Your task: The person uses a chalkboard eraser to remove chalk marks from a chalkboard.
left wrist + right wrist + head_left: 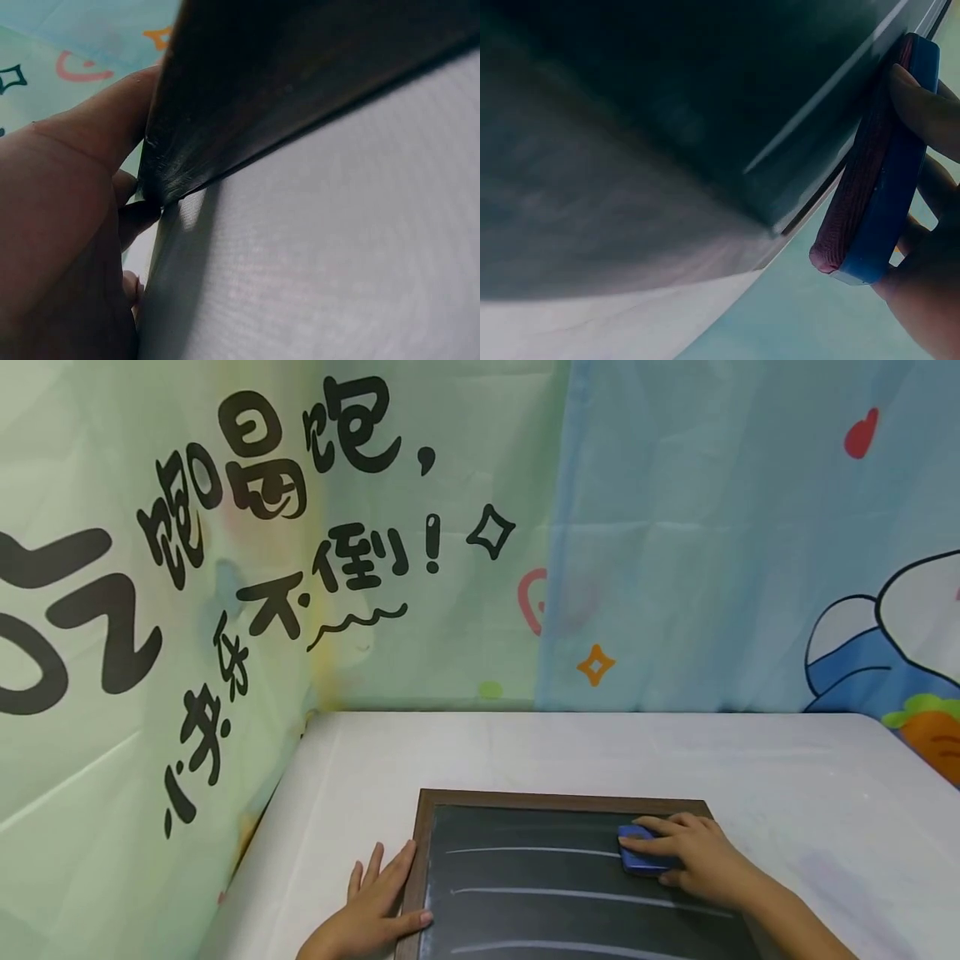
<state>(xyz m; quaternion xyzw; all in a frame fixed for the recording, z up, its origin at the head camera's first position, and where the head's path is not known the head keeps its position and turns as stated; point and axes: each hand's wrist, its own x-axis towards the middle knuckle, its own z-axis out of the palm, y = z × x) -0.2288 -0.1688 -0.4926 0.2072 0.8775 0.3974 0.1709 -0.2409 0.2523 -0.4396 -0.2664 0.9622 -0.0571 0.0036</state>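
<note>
A chalkboard (525, 828) with a brown wooden frame bears several white curved chalk lines. My left hand (367, 906) holds its left edge, thumb over the frame and the other fingers spread along the outer side. In the left wrist view, my left hand (60, 225) meets the dark frame (225, 97). My right hand (705, 856) grips a blue chalkboard eraser (636, 847) near the board's upper right, over the end of the top line. The right wrist view shows the eraser (889, 180) with its ribbed dark reddish pad towards the board and my right hand (930, 255) around its blue back.
The chalkboard lies on a white table (600, 752); its near edge falls outside the head view. A pale green printed curtain (435, 660) with black characters stands at the left and back, and a blue curtain (712, 568) hangs behind on the right.
</note>
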